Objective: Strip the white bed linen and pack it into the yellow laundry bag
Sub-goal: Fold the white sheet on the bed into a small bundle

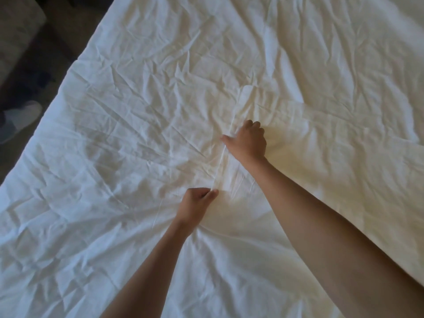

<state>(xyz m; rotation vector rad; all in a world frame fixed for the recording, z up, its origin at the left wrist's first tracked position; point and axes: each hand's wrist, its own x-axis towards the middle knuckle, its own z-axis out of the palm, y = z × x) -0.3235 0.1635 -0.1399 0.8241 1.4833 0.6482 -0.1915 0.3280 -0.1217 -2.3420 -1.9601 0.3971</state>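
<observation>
A wrinkled white sheet [137, 134] covers the whole bed and fills most of the view. A folded hem edge [226, 161] of the linen runs from lower left to upper right across the middle. My left hand [197, 203] pinches this edge at its near end, fingers curled round the cloth. Farther along, my right hand [249, 141] grips the same edge, fingers curled into the fabric and thumb pointing left. The cloth between the two hands is pulled taut. The yellow laundry bag is not in view.
The bed's left edge [68, 72] runs diagonally down to the lower left. Beyond it lies dark floor with a pale shoe [20, 120] and a beige piece of furniture [16, 26] at the top left.
</observation>
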